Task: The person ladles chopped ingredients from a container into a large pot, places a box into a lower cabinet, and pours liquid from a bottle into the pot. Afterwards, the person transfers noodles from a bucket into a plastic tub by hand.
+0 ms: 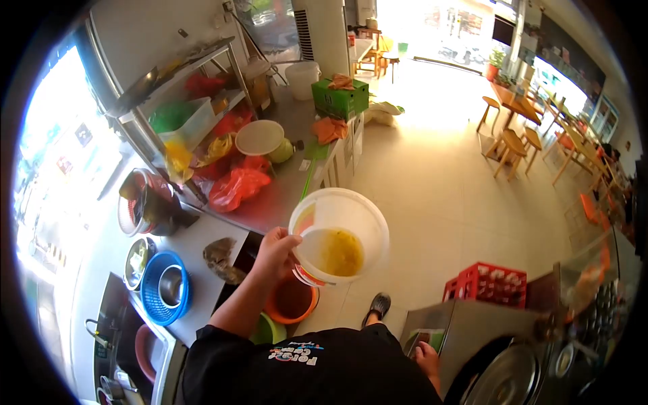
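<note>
White plastic forms the bucket (339,235) that the left hand (275,254) grips by its near-left rim, thumb hooked over the edge and fingers closed under it. It hangs in the air over the floor, just off the front edge of the steel worktop (270,209), tilted so its open mouth faces up toward the camera; a shallow pool of yellow liquid (341,252) lies on its bottom. The bucket sits to the right of the gripping hand, away from the worktop, and an orange basin (291,302) stands on the floor right below the hand. The right hand (426,358) is well apart, low at the person's side, resting on the near corner of a steel appliance (472,337); whether it is flat or curled I cannot tell. So the left hand alone carries the bucket. A red crate (486,283) stands on the floor beyond that appliance.
</note>
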The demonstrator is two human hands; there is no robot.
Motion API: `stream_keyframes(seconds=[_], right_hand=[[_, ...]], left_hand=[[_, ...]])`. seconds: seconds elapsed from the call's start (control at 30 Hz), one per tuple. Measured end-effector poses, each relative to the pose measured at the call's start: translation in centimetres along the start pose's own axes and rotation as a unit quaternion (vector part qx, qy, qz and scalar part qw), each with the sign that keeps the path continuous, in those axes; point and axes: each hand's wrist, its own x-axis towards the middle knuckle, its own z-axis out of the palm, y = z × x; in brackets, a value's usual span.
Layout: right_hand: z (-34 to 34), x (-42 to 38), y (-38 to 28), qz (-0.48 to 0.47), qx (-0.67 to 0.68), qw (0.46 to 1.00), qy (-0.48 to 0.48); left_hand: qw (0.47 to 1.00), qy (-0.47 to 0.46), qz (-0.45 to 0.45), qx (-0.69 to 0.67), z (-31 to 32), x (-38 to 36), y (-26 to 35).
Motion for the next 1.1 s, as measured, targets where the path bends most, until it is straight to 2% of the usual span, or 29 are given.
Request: stream_keyframes(seconds=[0.03,0.1,0.23,0.37,0.43,0.5,0.53,0.57,0.6,0.63,0.73,0.8,0.87,0.97,1.03,1.1], right_hand=[[-0.7,4.9,-0.4,-0.009,0.001,1.0,-0.008],[-1.2,12.9,-1.2,-0.113,-0.036,0.993,-0.031],[-5.4,29.3,-6.0,-0.135,-0.094,0.982,-0.094],[-7.2,41.6,-9.4,-0.117,-0.048,0.988,-0.091],[-6.5,46.6,-9.3,-0.105,-0.044,0.989,-0.095],[-5.0,50.9,-6.7,-0.171,-0.139,0.972,-0.08],[-3.4,52.8,-2.6,-0.14,-0.119,0.979,-0.087],[-2.9,53.9,-3.1,-0.044,-0.086,0.988,-0.124],[-2.5,54.9,-2.0,-0.016,-0.092,0.984,-0.149],[-3.1,55.5,-5.7,0.049,-0.142,0.972,-0.18],[-2.2,59.2,2.8,0.021,-0.181,0.963,-0.2],[-1.3,61.9,7.4,0.135,-0.101,0.958,-0.231],[-0.6,65.5,5.9,0.144,-0.108,0.954,-0.24],[1.0,72.7,6.5,0.135,-0.122,0.953,-0.241],[2.9,77.9,8.2,0.104,-0.122,0.945,-0.285],[3.1,83.7,4.1,0.106,-0.092,0.942,-0.304]], left_hand=[[1.0,0.011,0.009,0.023,0.9,2.9,0.9],[0.998,0.04,0.008,0.048,2.0,8.2,1.9],[0.99,0.123,0.066,-0.027,4.9,18.6,6.7],[0.972,0.18,0.087,-0.125,5.8,28.5,10.7],[0.959,0.208,0.106,-0.161,5.7,33.6,12.3],[0.945,0.23,0.129,-0.195,5.4,38.7,13.7],[0.938,0.247,0.138,-0.201,5.0,41.4,14.5],[0.932,0.263,0.143,-0.205,4.6,44.2,15.1],[0.931,0.264,0.14,-0.211,4.1,47.0,15.6],[0.925,0.284,0.148,-0.204,3.5,50.0,16.1],[0.908,0.33,0.151,-0.211,2.3,57.7,16.7],[0.9,0.35,0.152,-0.208,1.7,62.6,17.4],[0.869,0.414,0.116,-0.244,0.6,67.7,17.3],[0.86,0.425,0.098,-0.264,-1.7,73.9,16.2],[0.843,0.451,0.088,-0.28,-2.0,77.1,16.3],[0.827,0.469,0.086,-0.297,-2.9,80.1,15.5]])
